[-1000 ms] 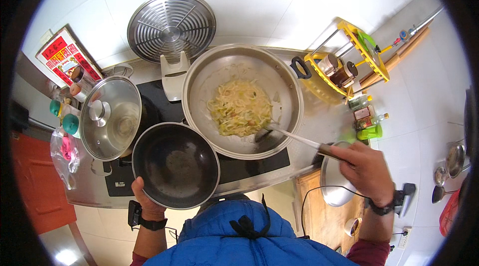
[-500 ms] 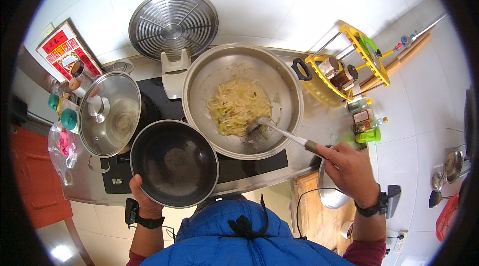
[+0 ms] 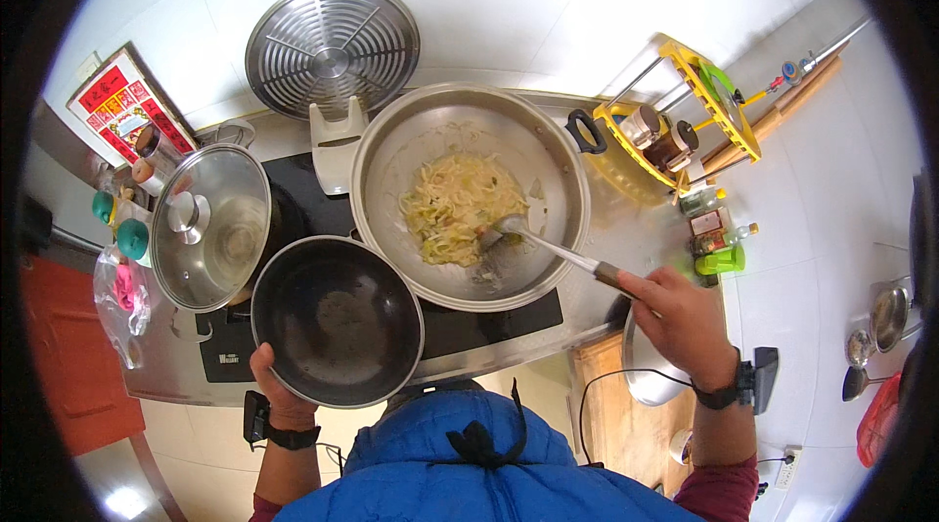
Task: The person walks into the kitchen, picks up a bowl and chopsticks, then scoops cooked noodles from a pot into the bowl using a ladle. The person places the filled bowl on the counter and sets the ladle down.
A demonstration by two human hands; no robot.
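My left hand [image 3: 280, 393] is closed on the near-left rim of a black bowl [image 3: 337, 321], its thumb over the edge. The bowl is tilted beside the big pan, its dark inside bare apart from a wet sheen. In the wide metal pan [image 3: 559, 248] lies a heap of pale, shredded cooked food [image 3: 460, 194] with yellow-green bits. My right hand [image 3: 685, 321] grips the dark handle end of a metal spatula [image 3: 562, 250]. The spatula's head rests at the near-right edge of the food, partly in it.
A pot with a glass lid [image 3: 210, 228] stands left on the black cooktop [image 3: 489, 326]. Behind it a round slotted steamer plate [image 3: 333, 52] leans on the wall. A yellow rack [image 3: 709, 96] with jars and several bottles stand right. A plastic bag [image 3: 119, 307] lies far left.
The spatula head has moved slightly left against the food, which is shifted and heaped differently. My right hand has come slightly lower. The bowl stays in my left hand.
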